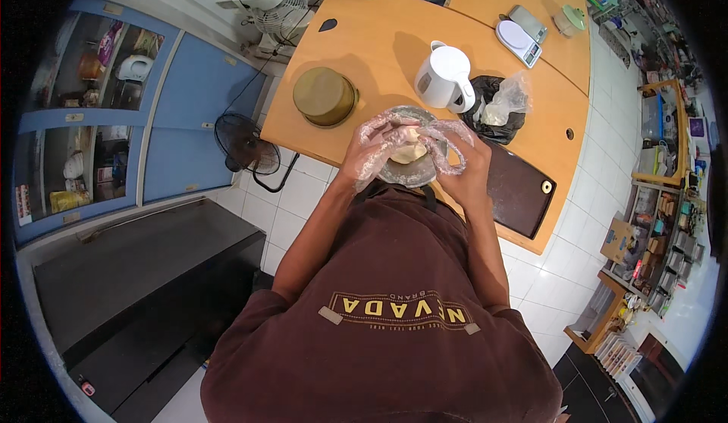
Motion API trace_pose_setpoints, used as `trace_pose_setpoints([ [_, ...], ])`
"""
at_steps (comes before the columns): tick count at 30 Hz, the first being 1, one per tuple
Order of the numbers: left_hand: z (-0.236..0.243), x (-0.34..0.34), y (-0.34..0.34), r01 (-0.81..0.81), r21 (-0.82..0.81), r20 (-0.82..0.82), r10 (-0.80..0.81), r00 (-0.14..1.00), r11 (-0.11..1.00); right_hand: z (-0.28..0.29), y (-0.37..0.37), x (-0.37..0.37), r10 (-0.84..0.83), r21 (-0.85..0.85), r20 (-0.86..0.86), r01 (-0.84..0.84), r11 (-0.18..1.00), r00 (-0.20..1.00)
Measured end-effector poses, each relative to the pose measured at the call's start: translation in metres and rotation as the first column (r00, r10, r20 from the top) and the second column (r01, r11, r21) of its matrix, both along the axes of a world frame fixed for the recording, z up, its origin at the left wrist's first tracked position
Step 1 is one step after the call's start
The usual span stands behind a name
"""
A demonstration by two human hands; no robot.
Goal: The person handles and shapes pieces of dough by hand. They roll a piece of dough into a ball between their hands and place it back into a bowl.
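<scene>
**Pale dough piece (410,133) at the fingertips, above a metal bowl (413,179)**

We look down on two bare hands dusted with something white, drawn close together at the near edge of an orange-brown wooden table (379,40). The left hand (377,148) has its fingers curled inward, and its tips close on the small dough piece. The right hand (461,151) comes from the other side, thumb and bent fingers making a loop, with its tips on the same piece; we cannot tell how firmly each presses. Just beneath, a larger dough lump (408,153) lies in the round bowl, and we cannot make out whether the two portions are joined.

To the right of the hands we find a dark baking tray (517,184) lying flat, with one small pale ring (546,187) near its right edge. Beyond the right hand, a clear plastic bag (509,103) of white powder sits in a crumpled black plastic bag (485,89). Next to that stands a white electric kettle (441,78), its handle toward us. On the left we see an olive-brown round pot (321,93), apart from the bowl. Farther back are a white digital kitchen scale (517,37) and a clear tub with a green lid (570,21). Below the hands, a dark brown T-shirt (379,264) fills our view.
</scene>
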State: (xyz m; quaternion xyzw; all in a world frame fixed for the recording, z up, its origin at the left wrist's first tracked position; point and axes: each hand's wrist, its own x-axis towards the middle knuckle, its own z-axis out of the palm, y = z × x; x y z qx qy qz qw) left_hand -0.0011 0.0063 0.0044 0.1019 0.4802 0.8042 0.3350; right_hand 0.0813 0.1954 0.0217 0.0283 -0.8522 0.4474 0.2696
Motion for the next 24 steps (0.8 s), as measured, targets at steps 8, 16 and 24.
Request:
trace_pose_setpoints([
  [8,-0.009,0.000,-0.005,-0.014,0.048,0.050,0.012,0.999,0.999,0.005,0.003,0.002,0.144,-0.016,0.052,-0.144,0.989,0.988],
  [16,-0.014,-0.001,-0.004,0.017,0.006,0.044,-0.017,0.999,1.000,-0.010,0.004,0.006,0.101,-0.026,0.011,-0.101,0.995,0.995],
  [24,0.002,0.002,-0.003,0.003,0.004,0.014,-0.004,1.000,1.000,0.003,-0.001,0.003,0.058,-0.112,-0.014,-0.059,0.992,0.998],
])
